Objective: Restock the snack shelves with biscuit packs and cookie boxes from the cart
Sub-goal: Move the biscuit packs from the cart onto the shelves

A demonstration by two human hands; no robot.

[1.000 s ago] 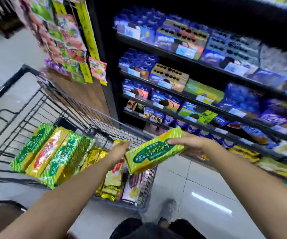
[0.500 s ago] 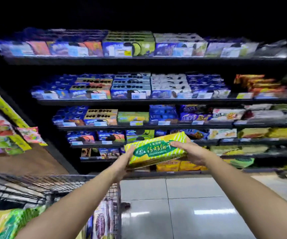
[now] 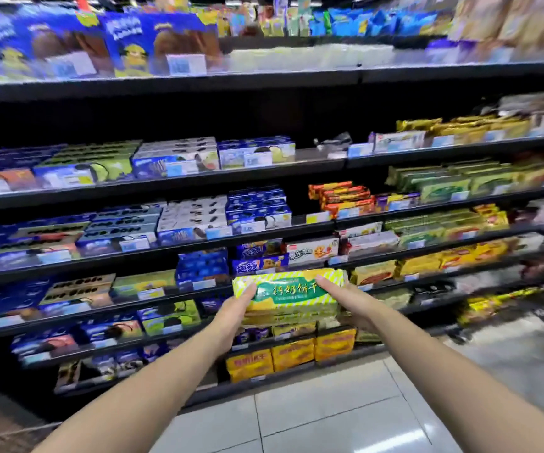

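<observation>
A yellow and green striped biscuit pack (image 3: 288, 294) is held level in front of the lower snack shelves (image 3: 166, 245). My left hand (image 3: 236, 310) holds its left end, and my right hand (image 3: 349, 302) holds its right end, fingers lying along the pack. The pack hangs just before a shelf with blue cookie boxes (image 3: 202, 269) to its left and yellow packs (image 3: 375, 272) to its right. The cart is out of view.
Black shelves stacked with blue cookie boxes on the left and green, yellow and orange packs on the right fill the view. Yellow packs (image 3: 292, 354) sit on the bottom shelf below my hands. White tiled floor (image 3: 345, 416) lies underneath.
My view has swung away from the cart and up to the shelves. Both hands have carried the pack forward and closer to the shelves.
</observation>
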